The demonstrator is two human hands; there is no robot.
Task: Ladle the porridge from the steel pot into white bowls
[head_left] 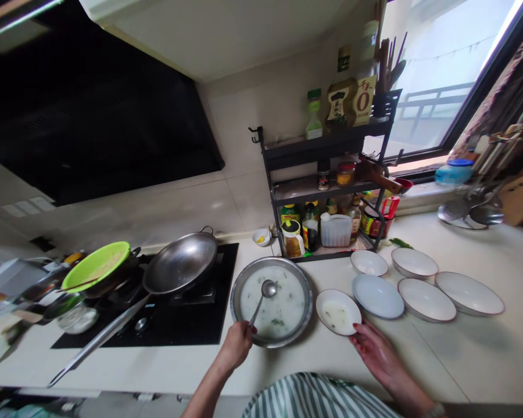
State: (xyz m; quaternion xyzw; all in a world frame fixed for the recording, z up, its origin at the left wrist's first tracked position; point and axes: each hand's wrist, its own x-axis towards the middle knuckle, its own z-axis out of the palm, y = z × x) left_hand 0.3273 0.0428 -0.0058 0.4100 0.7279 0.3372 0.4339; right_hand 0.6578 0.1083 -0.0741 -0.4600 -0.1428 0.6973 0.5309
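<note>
My left hand (236, 343) is closed around the handle of a metal ladle (264, 294), whose bowl hovers over the whitish soup in a wide steel basin (239, 284) on the counter. My right hand (373, 347) rests at the near rim of a small white bowl (338, 312) holding a little soup, fingers curled against its edge. Both bowl and basin sit side by side in front of me.
Several empty white bowls (425, 299) line the counter to the right. A steel wok (181, 262) with a long handle and a green-lidded pot (96, 266) stand on the black hob (187, 325). A black condiment rack (326, 191) stands behind, by the window.
</note>
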